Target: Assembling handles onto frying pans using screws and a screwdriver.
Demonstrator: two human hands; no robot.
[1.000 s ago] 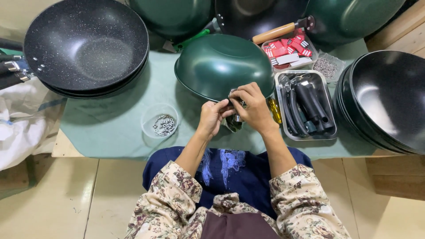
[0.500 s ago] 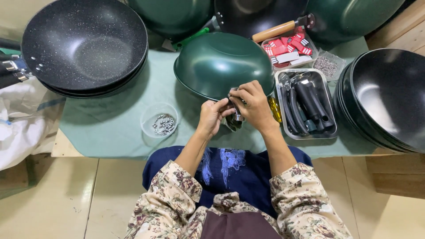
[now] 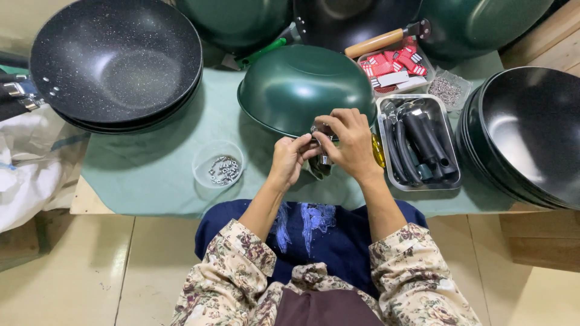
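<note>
A green wok lies upside down on the green cloth in front of me. My left hand and my right hand meet at its near rim, pinching a small metal handle bracket. A dark handle piece hangs below, between my hands. The fingers hide most of the bracket.
A clear dish of small screws sits left of my hands. A metal tray of black handles is on the right. Stacked black woks stand at far left and right. More green woks, a wooden-handled tool and red packets lie behind.
My hands stay at the wok's near rim; the fingers have shifted slightly on the bracket. The view has moved a little.
</note>
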